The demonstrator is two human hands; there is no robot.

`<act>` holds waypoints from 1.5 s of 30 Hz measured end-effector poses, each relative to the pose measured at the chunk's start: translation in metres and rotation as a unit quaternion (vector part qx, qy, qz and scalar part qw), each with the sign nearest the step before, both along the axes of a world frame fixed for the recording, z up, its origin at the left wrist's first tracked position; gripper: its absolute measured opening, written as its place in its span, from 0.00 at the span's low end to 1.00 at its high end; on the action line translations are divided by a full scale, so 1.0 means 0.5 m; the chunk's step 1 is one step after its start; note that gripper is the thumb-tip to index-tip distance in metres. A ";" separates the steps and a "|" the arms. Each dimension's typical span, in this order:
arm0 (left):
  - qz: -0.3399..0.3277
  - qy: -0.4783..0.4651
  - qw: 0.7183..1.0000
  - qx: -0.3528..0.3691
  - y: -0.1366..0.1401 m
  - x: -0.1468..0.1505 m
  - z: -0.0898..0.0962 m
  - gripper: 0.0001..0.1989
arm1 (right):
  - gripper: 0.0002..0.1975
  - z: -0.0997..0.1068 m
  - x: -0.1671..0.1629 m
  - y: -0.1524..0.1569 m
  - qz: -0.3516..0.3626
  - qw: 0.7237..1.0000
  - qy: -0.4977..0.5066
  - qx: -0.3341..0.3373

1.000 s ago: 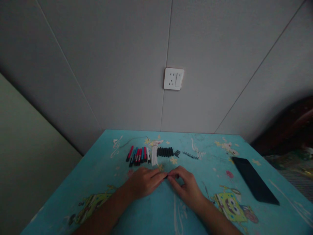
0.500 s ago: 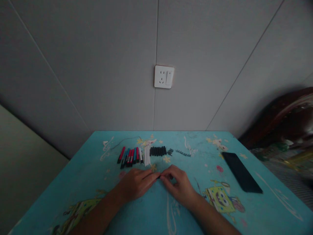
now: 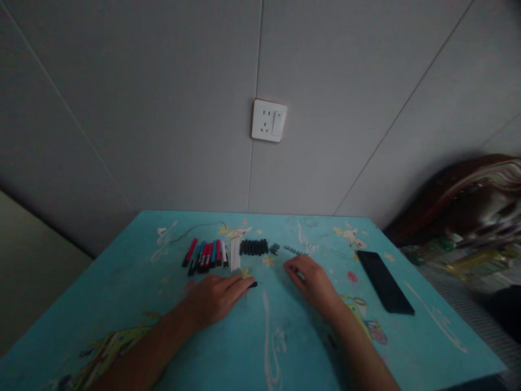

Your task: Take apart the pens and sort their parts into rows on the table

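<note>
My left hand (image 3: 220, 296) rests low over the table with its fingers closed round a dark pen-like piece (image 3: 253, 284); only its black end with a small pale tip sticks out, and the rest is hidden. My right hand (image 3: 307, 274) is apart from it, thumb and fingers curled together near a row of small dark pieces (image 3: 293, 250); what its fingertips hold, if anything, is hidden. Beyond the hands lie several red, blue and white pen barrels with black ends (image 3: 207, 257), thin white sticks (image 3: 235, 255), short black tubes (image 3: 254, 247) and tiny black bits (image 3: 274, 248).
The pieces lie on a blue cartoon-patterned tabletop (image 3: 220, 347). A flat black phone-like slab (image 3: 385, 282) is at the right. Behind the table's far edge rises a grey wall with a white socket plate (image 3: 269, 120). Bottles (image 3: 468, 263) are blurred at the far right.
My right hand has pulled away from my left, moving right and up toward the small dark pieces. The dark piece's end now shows beyond my left fingers. The view has shifted slightly.
</note>
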State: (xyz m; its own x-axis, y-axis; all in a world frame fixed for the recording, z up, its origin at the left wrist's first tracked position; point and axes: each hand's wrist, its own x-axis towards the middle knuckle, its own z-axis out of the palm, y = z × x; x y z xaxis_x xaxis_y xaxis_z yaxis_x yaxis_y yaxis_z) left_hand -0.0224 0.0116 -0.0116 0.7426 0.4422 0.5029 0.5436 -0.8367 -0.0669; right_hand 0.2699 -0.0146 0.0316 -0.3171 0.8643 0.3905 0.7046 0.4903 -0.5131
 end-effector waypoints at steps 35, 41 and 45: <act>0.012 0.028 0.995 -0.099 -0.006 0.022 0.021 0.11 | 0.20 -0.085 0.172 0.070 -0.275 0.961 -0.031 -0.010; 0.023 0.012 0.994 -0.109 0.005 0.026 0.017 0.09 | 0.13 -0.051 -0.013 0.010 -0.083 0.994 0.023 0.064; 0.015 0.012 0.995 -0.097 0.007 0.023 0.020 0.10 | 0.15 -0.050 -0.123 -0.015 0.066 0.997 -0.048 0.018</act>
State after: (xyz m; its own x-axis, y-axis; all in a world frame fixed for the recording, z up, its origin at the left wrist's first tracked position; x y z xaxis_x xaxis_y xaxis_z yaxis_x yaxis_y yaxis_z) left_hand -0.0108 0.0150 -0.0015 0.7382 0.5523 0.3875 0.5692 -0.8181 0.0816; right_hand 0.2085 -0.0221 0.0065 -0.4641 0.7985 0.3833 0.6776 0.5988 -0.4270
